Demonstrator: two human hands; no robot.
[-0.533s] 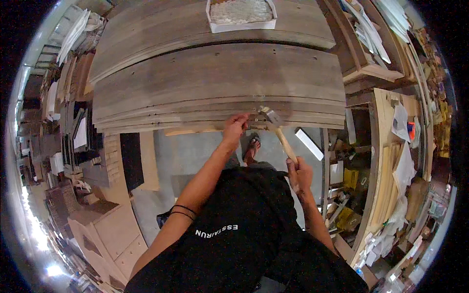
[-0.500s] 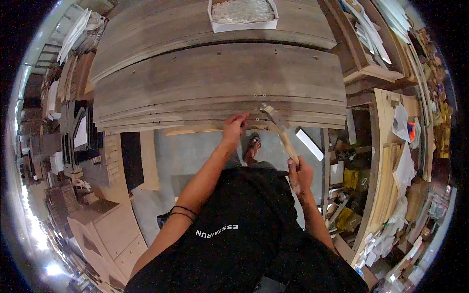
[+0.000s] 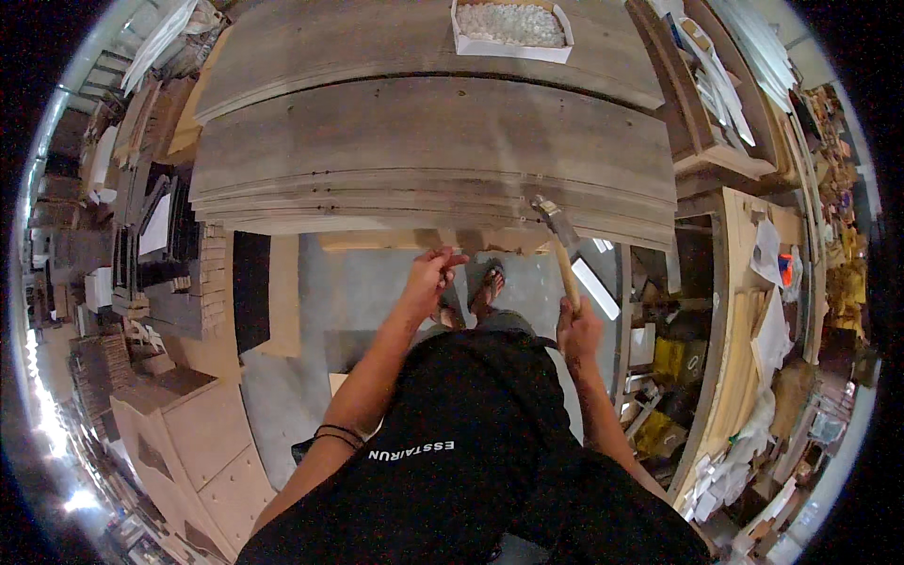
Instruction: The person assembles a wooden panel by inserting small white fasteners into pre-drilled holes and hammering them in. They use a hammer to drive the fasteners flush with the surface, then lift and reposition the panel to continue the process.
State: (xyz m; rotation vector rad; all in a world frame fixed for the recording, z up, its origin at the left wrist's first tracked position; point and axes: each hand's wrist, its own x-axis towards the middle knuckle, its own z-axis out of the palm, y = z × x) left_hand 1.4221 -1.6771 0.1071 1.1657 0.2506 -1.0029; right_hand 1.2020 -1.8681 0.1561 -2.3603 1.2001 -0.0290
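Note:
My right hand (image 3: 580, 330) is closed around the wooden handle of a hammer (image 3: 565, 267). The metal head points away from me, over the front edges of the stacked grey-brown wooden boards (image 3: 414, 122), near some small pale fittings on the right part of those edges. My left hand (image 3: 430, 275) hovers just on the near side of the boards, apart from them, above the floor. Its fingers are curled together; anything small between them cannot be made out. Dark holes show along the board edges, left of the middle.
A white box (image 3: 513, 51) of small white pieces stands on the farther board stack. At right are a wooden box (image 3: 730, 158) with white sheets and shelves of mixed items. A pale cabinet (image 3: 193, 424) stands lower left. A white strip (image 3: 596, 288) lies on the floor.
My left hand has drawn back from the board edges toward me. The hammer stays in my right hand, its handle more upright. The view has shifted, moving the boards and box within it.

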